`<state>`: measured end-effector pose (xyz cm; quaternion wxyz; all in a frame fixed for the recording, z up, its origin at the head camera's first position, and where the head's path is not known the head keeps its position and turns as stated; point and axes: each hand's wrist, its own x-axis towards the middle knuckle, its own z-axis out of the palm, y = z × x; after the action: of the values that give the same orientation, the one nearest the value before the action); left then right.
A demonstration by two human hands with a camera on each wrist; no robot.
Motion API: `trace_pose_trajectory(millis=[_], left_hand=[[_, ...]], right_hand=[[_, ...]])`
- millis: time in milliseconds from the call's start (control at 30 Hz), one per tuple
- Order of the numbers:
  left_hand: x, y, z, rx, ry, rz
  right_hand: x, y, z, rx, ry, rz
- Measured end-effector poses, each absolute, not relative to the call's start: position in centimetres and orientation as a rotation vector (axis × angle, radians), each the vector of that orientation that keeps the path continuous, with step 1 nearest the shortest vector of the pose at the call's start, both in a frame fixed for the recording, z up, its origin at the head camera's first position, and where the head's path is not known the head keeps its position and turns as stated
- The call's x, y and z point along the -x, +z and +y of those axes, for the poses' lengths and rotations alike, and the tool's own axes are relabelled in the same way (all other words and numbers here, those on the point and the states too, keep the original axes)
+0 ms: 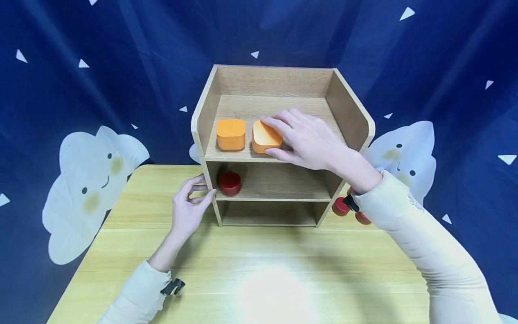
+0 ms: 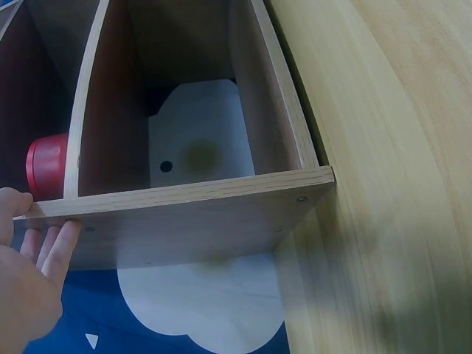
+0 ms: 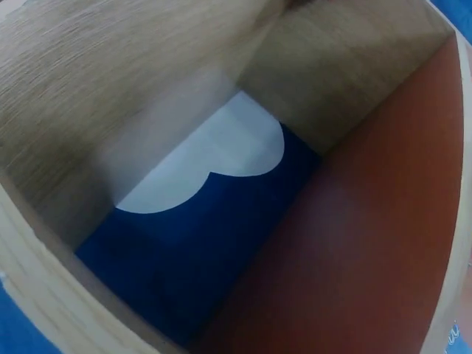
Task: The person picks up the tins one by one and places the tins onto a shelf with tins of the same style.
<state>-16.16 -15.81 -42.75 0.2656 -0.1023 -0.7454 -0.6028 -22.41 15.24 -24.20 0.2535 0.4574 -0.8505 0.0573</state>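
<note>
On the top level of a small wooden shelf [image 1: 273,157] stand two orange rounded-square boxes with lids. My right hand [image 1: 305,139] grips the right orange box [image 1: 265,137], thumb at its near side and fingers over its far corner. Just left of it sits the other orange box [image 1: 231,135]. My left hand [image 1: 190,204] holds the shelf's left side panel [image 2: 184,193], thumb at the front edge and fingers along the outer face. A round red tin [image 1: 229,183] rests on the middle level, close to that panel. The right wrist view shows the shelf's inside, without the right hand's grip.
Several red round tins [image 1: 341,206] stand on the table [image 1: 226,270] right of the shelf, partly hidden by my right sleeve [image 1: 408,225]. Behind the shelf hangs a dark blue curtain [image 1: 162,54] with white clouds. The shelf's side walls [image 1: 350,108] rise above its top level.
</note>
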Motion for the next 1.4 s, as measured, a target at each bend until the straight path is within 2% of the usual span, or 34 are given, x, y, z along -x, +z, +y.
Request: trace_pose_trajectory(millis=[900, 1400], left_hand=[[16.3, -42.9, -15.9, 0.287, -1.620, -2.006], [16.3, -42.9, -15.9, 0.294, -1.639, -2.002]], right_hand=[[24.1, -24.7, 14.4, -1.211, 0.130, -2.346], [23.3, -24.5, 14.9, -1.168, 0.180, -2.388]])
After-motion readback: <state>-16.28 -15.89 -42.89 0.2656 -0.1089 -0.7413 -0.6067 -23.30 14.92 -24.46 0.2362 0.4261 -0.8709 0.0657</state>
